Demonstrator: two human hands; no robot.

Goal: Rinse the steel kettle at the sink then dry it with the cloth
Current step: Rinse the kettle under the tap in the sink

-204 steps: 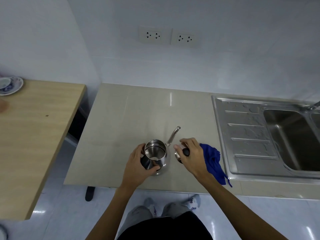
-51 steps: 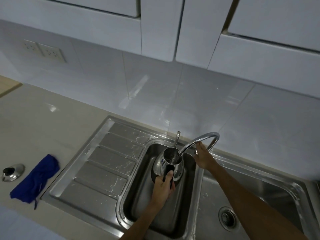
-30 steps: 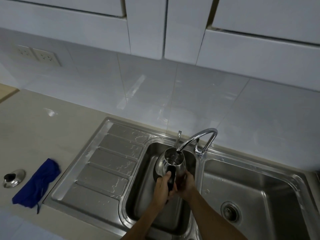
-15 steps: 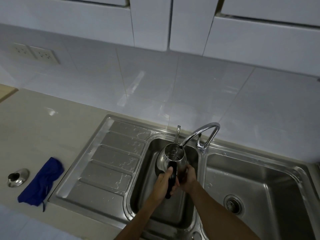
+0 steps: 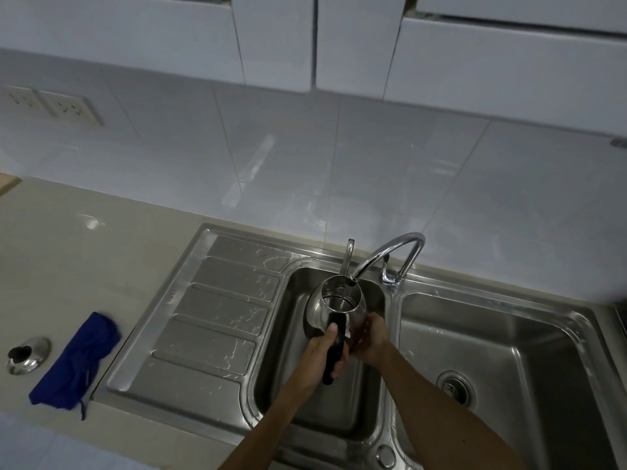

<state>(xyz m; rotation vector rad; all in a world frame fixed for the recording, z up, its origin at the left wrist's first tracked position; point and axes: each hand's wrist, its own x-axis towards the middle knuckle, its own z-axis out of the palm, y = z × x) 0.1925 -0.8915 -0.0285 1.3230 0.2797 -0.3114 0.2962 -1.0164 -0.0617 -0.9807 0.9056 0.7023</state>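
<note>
The steel kettle [image 5: 336,308] hangs over the left basin of the sink [image 5: 556,337], lidless, its round mouth facing up under the tip of the faucet [image 5: 390,254]. Its body is bulbous and mirror-polished, and a thin curved spout rises from its far side at 12 o'clock. The left hand [image 5: 322,354] is wrapped around the kettle's black handle, a straight matte bar running down toward 6 o'clock, with the thumb laid along the top. The right hand [image 5: 371,337] is cupped against the kettle's lower right flank, at about 4 o'clock of the body, fingers pressed on the shiny wall. The two hands sit close together, both on the kettle.

The faucet is a chromed tube bent in a high arch, its base standing on the ridge between the two basins. Whether water flows from it I cannot tell. The sink is brushed stainless steel with rounded corners; the right basin shows a round strainer drain at 4 o'clock of the kettle. Left of the basins lies the ribbed draining board [image 5: 217,313], with raised rectangular panels speckled with wet patches.

At 9 o'clock, well apart from the sink, the cloth [image 5: 78,362] lies on the smooth beige countertop [image 5: 84,266], a crumpled soft blue strip. Just beside it to the left rests the kettle lid [image 5: 29,354], a shallow shiny dome with a dark knob. Glossy pale tiles cover the wall behind, with two sockets [image 5: 51,105] at 10 o'clock.
</note>
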